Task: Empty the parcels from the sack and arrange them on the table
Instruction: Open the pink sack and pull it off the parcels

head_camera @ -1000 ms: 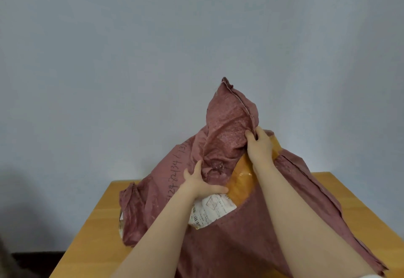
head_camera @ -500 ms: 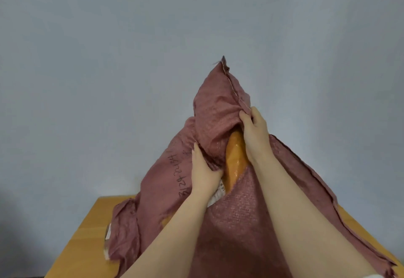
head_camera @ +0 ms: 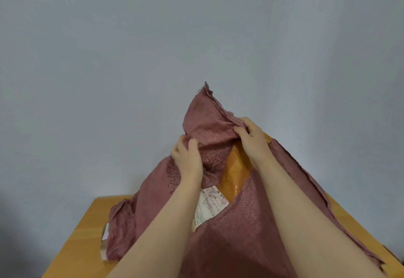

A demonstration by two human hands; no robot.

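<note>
A dull red woven sack stands heaped on the wooden table, its peak pulled upward. My right hand grips the sack's hemmed edge near the peak. Lower and to the left, my left hand grips a bunch of the sack's fabric. Between my arms a yellow-orange taped parcel with a white shipping label shows through the sack's mouth. Another parcel's corner pokes out under the sack's left side.
A plain grey-white wall fills the background behind the table. The table's left edge and right edge lie close to the sack. Handwritten numbers mark the sack's left face.
My left hand has shifted up and left to a new hold on the fabric. The sack's mouth has opened wider, showing more of the orange parcel and its label.
</note>
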